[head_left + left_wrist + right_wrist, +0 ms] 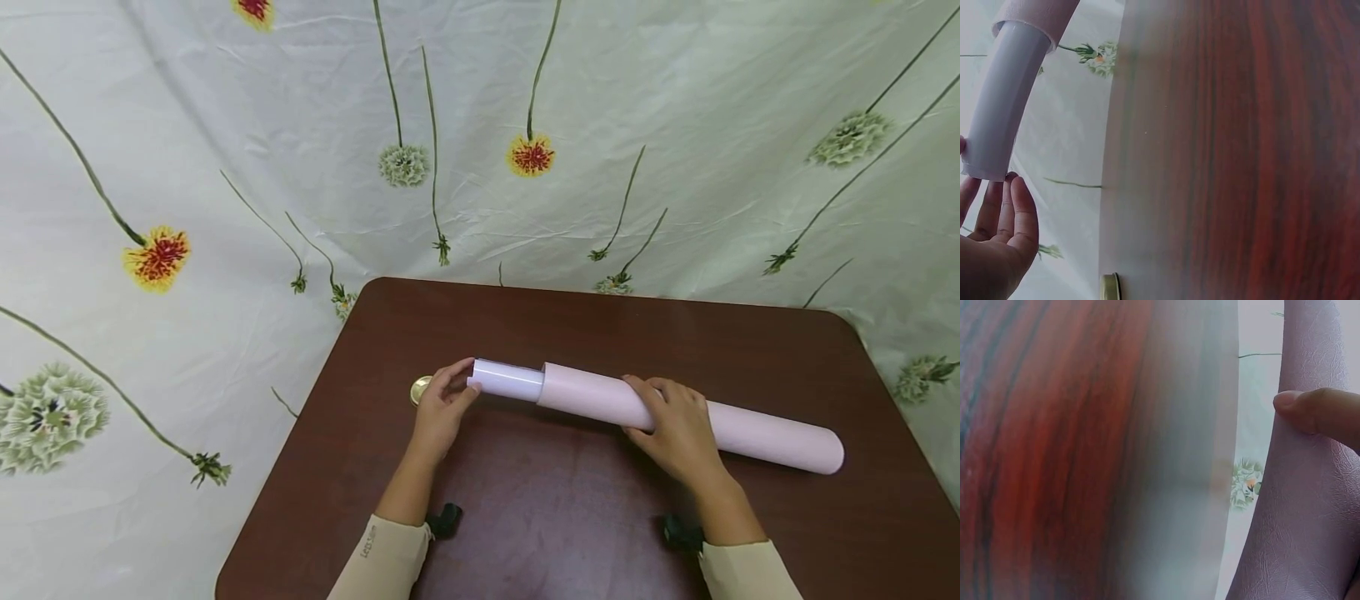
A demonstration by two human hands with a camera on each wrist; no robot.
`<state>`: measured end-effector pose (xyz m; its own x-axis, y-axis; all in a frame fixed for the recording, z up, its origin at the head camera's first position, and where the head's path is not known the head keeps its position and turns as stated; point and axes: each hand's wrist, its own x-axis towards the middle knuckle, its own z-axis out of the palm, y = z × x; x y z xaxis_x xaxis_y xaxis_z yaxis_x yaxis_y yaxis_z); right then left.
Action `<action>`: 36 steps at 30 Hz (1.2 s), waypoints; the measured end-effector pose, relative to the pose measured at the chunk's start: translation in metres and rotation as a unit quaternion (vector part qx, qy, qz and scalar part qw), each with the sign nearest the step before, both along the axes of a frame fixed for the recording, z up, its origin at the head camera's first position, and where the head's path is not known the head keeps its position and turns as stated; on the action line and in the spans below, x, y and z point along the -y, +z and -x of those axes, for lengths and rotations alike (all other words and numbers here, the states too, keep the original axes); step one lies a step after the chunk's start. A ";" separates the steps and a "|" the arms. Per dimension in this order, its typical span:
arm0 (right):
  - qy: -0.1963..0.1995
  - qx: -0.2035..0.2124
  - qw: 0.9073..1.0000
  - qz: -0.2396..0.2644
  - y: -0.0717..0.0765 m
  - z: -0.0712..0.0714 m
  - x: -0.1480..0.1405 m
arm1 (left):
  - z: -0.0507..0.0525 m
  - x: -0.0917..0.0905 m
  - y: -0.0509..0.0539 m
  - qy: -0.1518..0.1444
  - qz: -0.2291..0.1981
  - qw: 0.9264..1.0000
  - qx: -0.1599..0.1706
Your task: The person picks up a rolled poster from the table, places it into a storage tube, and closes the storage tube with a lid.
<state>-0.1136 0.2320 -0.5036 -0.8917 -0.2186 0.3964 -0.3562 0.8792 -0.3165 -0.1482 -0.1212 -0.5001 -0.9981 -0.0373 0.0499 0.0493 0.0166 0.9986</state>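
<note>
A long pale pink tube (pixel 772 435) lies slanted above the brown table, its left end higher in the head view. From that end sticks out a glossy pale lilac roll (pixel 508 380). My left hand (pixel 437 417) has its fingertips and thumb at the roll's outer end; in the left wrist view the fingers of this hand (pixel 997 237) touch the rim of the roll (pixel 1002 103). My right hand (pixel 678 433) grips the pink tube around its middle, and the right wrist view shows a finger (pixel 1316 412) pressed on the textured pink surface (pixel 1310 500).
A round gold-coloured lid or tin (pixel 420 390) sits on the table (pixel 525 517) just beyond my left hand. Behind the table hangs a white cloth (pixel 480 100) with a dandelion print. Dark straps show beside both wrists.
</note>
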 end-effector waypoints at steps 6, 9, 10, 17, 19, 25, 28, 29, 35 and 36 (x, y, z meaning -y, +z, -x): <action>0.002 -0.004 1.000 -0.003 -0.002 -0.001 0.002 | 0.000 -0.004 -0.007 0.003 0.012 1.000 -0.007; 0.003 -0.007 1.000 -0.003 -0.002 -0.001 0.003 | 0.000 -0.006 -0.008 0.001 0.009 1.000 -0.005; 0.003 -0.008 1.000 -0.003 -0.002 -0.001 0.003 | 0.000 -0.007 -0.008 0.000 0.008 1.000 -0.004; 0.002 -0.006 1.000 -0.006 -0.003 -0.001 0.005 | -0.001 -0.012 -0.010 -0.002 0.001 1.000 -0.002; 0.002 -0.006 1.000 -0.006 -0.004 -0.001 0.006 | -0.002 -0.012 -0.011 -0.005 0.001 1.000 0.001; 0.002 -0.007 1.000 -0.007 -0.005 -0.002 0.007 | -0.001 -0.014 -0.015 -0.015 0.004 1.000 0.007; 0.003 -0.011 1.000 -0.006 -0.005 -0.001 0.008 | -0.001 -0.014 -0.016 -0.018 0.005 1.000 0.009; 0.004 -0.012 1.000 -0.005 -0.005 -0.001 0.009 | -0.001 -0.014 -0.017 -0.019 0.004 1.000 0.011; 0.008 -0.017 1.000 -0.004 -0.006 0.000 0.010 | -0.002 -0.017 -0.016 -0.025 0.010 1.000 0.017; 0.007 -0.017 1.000 -0.004 -0.006 0.000 0.010 | -0.001 -0.018 -0.015 -0.025 0.011 0.999 0.018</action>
<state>-0.1134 0.2219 -0.5091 -0.8742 -0.2350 0.4249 -0.3797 0.8763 -0.2965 -0.1468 -0.1032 -0.5154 -0.9998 0.0134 0.0149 0.0154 0.0361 0.9992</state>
